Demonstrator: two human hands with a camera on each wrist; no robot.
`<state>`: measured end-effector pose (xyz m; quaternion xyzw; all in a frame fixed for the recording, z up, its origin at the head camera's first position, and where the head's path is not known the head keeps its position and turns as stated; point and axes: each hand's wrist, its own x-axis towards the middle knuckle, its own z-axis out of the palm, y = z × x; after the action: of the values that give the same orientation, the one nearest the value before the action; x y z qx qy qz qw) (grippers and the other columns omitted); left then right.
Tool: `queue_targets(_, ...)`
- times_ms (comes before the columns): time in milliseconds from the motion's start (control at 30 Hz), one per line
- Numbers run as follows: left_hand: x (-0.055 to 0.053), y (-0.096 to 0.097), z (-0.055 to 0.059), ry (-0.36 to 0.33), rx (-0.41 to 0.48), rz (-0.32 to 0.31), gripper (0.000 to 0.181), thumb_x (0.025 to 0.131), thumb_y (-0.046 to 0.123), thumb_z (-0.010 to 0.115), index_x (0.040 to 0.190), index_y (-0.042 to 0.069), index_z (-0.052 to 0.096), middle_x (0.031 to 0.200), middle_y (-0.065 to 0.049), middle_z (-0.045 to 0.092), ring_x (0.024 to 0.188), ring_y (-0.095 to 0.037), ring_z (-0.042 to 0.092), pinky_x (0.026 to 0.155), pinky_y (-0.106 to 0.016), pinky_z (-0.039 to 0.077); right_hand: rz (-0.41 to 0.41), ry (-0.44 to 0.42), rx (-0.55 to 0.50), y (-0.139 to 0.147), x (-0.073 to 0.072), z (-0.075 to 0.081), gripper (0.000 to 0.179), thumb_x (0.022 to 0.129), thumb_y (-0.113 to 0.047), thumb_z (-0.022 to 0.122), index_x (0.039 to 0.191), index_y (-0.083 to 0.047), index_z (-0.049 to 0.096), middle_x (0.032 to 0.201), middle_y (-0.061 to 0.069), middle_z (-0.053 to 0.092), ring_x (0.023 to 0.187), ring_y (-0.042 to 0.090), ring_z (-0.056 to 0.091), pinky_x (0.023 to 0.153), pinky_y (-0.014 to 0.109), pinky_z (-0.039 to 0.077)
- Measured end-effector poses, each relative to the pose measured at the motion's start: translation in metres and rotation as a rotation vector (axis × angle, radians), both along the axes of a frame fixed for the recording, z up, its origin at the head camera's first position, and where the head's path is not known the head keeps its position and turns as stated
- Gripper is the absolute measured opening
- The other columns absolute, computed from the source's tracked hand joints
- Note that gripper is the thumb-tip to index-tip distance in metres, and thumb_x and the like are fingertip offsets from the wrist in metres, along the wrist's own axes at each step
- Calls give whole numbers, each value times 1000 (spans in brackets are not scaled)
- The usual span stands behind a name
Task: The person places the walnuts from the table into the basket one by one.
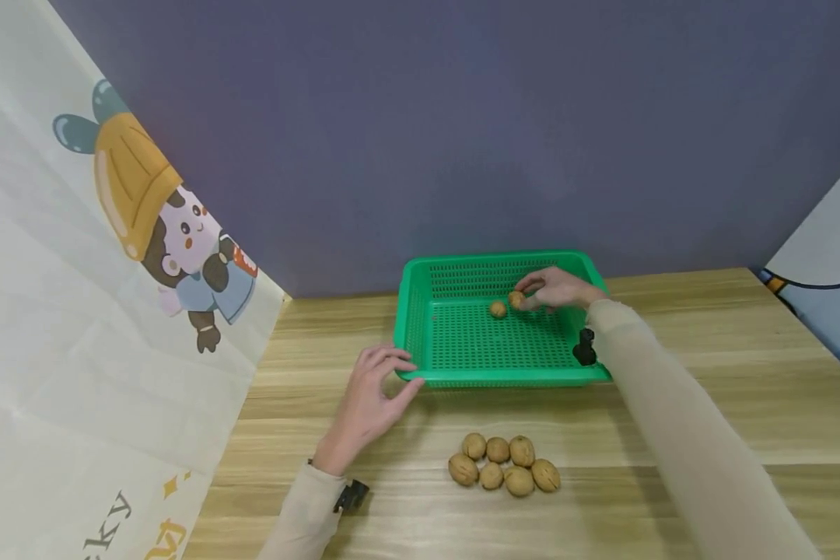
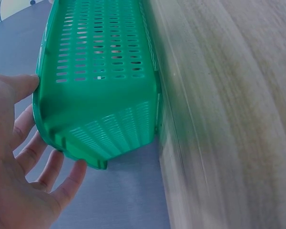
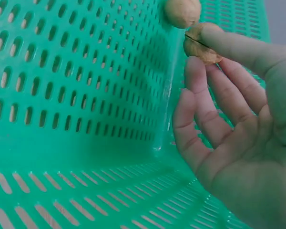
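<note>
1. Right hand's (image 1: 556, 288) fingers pinched a walnut (image 3: 200, 51) inside the basket (image 1: 500, 376), just beside another walnut (image 1: 498, 310).
2. Left hand (image 1: 365, 398), fingers spread wide, touched the basket's near corner, probably steadying it.
3. Seven loose walnuts (image 1: 498, 449) lay on the tabletop (image 1: 399, 529), seemingly grouped for easy reach.

In the head view, cannot see part of the right rim of the basket (image 1: 504, 376), hidden by the right hand (image 1: 553, 288) and the sleeve (image 1: 686, 420). Can read only the end of a word (image 1: 103, 531) on the sheet (image 1: 35, 389), cut off by the bottom edge. In the right wrist view, can find one walnut (image 3: 182, 12) slightly cut by the top edge, and the held walnut (image 3: 199, 50) partly covered by the fingers (image 3: 229, 93). In the left wrist view, cannot see all of the left hand (image 2: 19, 191), cut by the left edge, nor tell the patches (image 2: 116, 46) behind the slots (image 2: 98, 52), being too small.
</note>
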<state>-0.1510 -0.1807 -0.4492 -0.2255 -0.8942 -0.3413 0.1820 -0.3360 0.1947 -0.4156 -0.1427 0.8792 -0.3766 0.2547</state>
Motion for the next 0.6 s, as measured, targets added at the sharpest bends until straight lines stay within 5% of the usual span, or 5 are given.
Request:
queue_targets(200, 1, 0, 1, -7, -3, 1, 19, 93, 27, 83, 106, 14, 78, 125, -10, 75, 131, -31, 58, 115, -58, 47, 8, -11, 55, -4, 0, -4, 58, 105, -24, 66, 156, -2, 47, 163, 30, 43, 144, 46, 48, 95, 50, 57)
queue_targets(600, 1, -1, 1, -42, -15, 13, 19, 95, 28, 82, 107, 15, 78, 127, -8, 74, 134, -31, 57, 118, -57, 45, 6, 0, 79, -9, -3, -8, 56, 104, -22, 68, 153, 0, 50, 159, 31, 47, 128, 39, 57, 84, 45, 56)
